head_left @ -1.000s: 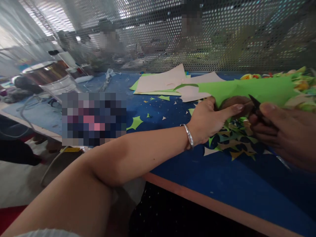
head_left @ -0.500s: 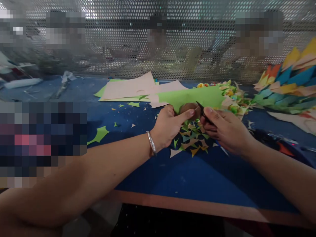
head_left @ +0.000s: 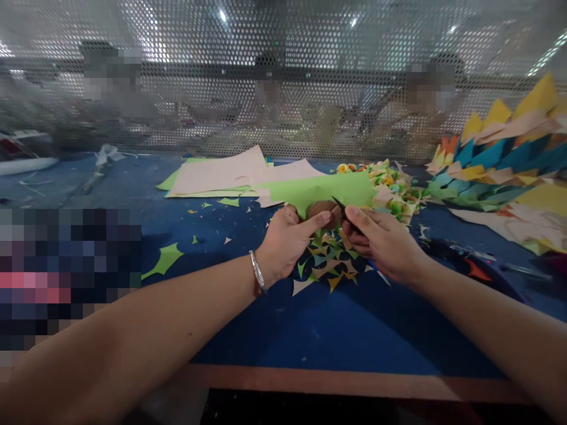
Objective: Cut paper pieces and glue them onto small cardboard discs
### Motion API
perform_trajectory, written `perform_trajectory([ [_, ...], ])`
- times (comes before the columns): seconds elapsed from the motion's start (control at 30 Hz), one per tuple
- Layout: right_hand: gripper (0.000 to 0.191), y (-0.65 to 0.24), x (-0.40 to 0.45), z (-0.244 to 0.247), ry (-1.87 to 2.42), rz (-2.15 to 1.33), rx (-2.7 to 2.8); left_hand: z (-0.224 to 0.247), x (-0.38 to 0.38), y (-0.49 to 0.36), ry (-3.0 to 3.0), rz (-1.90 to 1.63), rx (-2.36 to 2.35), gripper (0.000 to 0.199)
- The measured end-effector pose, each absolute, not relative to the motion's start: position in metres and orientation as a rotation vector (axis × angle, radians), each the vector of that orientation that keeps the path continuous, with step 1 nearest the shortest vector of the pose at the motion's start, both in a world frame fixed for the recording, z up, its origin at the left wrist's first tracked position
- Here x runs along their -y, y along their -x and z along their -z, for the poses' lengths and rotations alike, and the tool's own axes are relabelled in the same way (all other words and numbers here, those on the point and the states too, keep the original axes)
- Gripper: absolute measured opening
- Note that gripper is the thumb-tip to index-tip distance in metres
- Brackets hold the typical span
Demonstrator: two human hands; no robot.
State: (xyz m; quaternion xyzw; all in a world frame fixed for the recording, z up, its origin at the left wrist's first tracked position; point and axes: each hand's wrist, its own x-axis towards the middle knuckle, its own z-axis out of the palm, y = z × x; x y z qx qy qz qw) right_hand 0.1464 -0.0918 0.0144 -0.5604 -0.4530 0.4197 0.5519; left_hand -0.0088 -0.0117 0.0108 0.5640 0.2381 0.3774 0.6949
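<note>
Lying on the blue tabletop (head_left: 274, 330) at the left, a green paper scrap (head_left: 168, 258) with curved-in edges sits well apart from both hands. Farther back, a pale paper sheet (head_left: 219, 171) overlaps green sheets whose edges show beneath it, in front of a perforated metal screen (head_left: 287, 41). The left arm wears a silver bracelet (head_left: 257, 270) at the wrist.

The left hand (head_left: 281, 241) has a narrow, closed grip: its thumb lies across the front of a brown rounded piece (head_left: 319, 207), pressing it against a light green paper sheet (head_left: 349, 183), with the other fingers bent back toward the sheet's left end. The sheet thus extends from the grip toward the right, its upper edge above both hands and its right end near a heap of coloured paper cuttings (head_left: 394, 186).

Beneath the brown piece, curved paper offcuts (head_left: 334, 265) are scattered on the tabletop. Just beside that piece's right edge, a dark pointed blade (head_left: 338, 205) slants up and left in front of the sheet; the right hand (head_left: 385, 239) is closed around its tool, whose handle is hidden. Whether blade and paper touch cannot be told. At the far right stand layered paper points (head_left: 500, 150) in yellow, blue and green.
</note>
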Motion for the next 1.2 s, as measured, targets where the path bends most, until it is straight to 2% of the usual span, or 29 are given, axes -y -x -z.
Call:
perform_trajectory([
  [0.1, 0.052, -0.1465, 0.0919, -0.0152, 1.326, -0.985, 1.087, -0.0139, 0.0135, 0.0063, -1.210, -0.878, -0.457, 0.022],
  [0.23, 0.053, -0.1464, 0.0921, -0.0162, 1.318, -0.967, 1.099, -0.0133, 0.0130, 0.0034, -1.150, -0.890, -0.385, 0.028],
  [0.6, 0.054, -0.1467, 0.0932, -0.0175, 1.312, -0.959, 1.128, -0.0157, 0.0117, 0.0044, -1.148, -0.833, -0.352, 0.021],
  [1.2, 0.052, -0.1516, 0.0922, -0.0143, 1.317, -0.893, 1.209, -0.0168, 0.0086, 0.0060, -1.080, -0.842, -0.394, 0.022],
])
